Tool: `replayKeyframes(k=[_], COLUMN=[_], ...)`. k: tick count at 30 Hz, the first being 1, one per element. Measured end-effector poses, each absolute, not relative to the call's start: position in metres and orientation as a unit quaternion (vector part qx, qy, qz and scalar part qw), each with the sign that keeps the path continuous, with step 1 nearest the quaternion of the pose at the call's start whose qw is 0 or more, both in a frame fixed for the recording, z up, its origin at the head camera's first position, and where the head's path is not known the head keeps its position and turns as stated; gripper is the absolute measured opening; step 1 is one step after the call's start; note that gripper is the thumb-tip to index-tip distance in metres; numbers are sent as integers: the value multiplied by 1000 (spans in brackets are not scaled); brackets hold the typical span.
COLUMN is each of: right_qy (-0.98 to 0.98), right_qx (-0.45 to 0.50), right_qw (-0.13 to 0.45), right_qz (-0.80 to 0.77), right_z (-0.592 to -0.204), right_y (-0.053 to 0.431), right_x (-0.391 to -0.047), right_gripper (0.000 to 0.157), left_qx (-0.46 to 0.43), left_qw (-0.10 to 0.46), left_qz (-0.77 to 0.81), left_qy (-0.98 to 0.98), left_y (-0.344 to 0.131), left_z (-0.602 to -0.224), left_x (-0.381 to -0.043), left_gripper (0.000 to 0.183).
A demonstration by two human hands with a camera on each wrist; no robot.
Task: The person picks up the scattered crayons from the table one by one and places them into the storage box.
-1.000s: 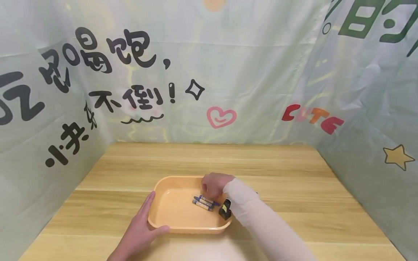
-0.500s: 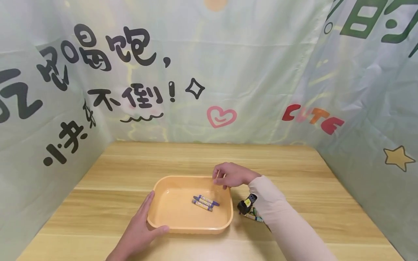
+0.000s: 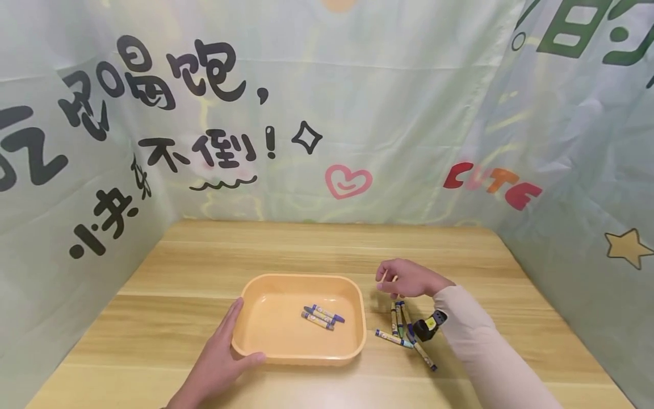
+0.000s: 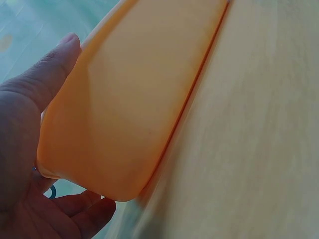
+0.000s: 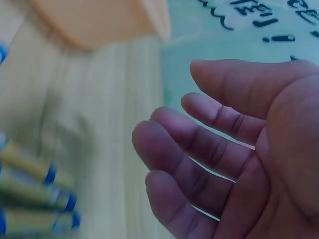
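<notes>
My left hand (image 3: 219, 355) holds the left end of a peach plastic tray (image 3: 301, 359), its thumb along the front side and its fingers at the left side. In the left wrist view the thumb and fingers bracket the tray's corner. Three paper-wrapped crayons (image 3: 318, 321) with dark blue or grey tips lie together inside the tray, toward the right. My right hand (image 3: 411, 278) hovers right of the tray, fingers loosely curled with nothing between them, as the right wrist view also shows. Below it, several crayons (image 3: 393, 339) lie in a loose heap on the table.
The wooden table (image 3: 204, 255) is enclosed by printed fabric walls (image 3: 398, 113) at the back and both sides. A small black camera (image 3: 428, 325) on the right wrist overlaps part of the crayon heap in the head view.
My right hand has risen out of the tray, fingers off the crayons there, and moved right over its rim to above the loose crayons. The left hand and tray stay in place.
</notes>
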State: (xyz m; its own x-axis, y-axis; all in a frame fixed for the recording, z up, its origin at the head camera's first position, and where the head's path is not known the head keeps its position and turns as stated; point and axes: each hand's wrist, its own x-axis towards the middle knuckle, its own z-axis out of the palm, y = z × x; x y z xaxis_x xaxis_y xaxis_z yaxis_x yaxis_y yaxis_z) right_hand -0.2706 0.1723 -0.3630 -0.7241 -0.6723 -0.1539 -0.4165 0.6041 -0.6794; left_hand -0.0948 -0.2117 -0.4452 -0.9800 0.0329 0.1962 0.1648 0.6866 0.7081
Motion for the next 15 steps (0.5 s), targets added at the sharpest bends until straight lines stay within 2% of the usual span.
replayKeyframes(k=[7,15], right_qy=[887,891], right_qx=[-275,-258], right_qw=[203,204], right_qz=[-309,-314], right_z=[-375,-388], right_y=[197,216], right_x=[-266,-261], right_gripper=[12,15], left_qx=[-56,-57], left_qw=[86,85], left_qz=[-389,-395], left_qy=[-915,-913], left_y=[-213,-213], left_z=[-446,-448], left_x=[-96,-96], left_gripper=[113,112])
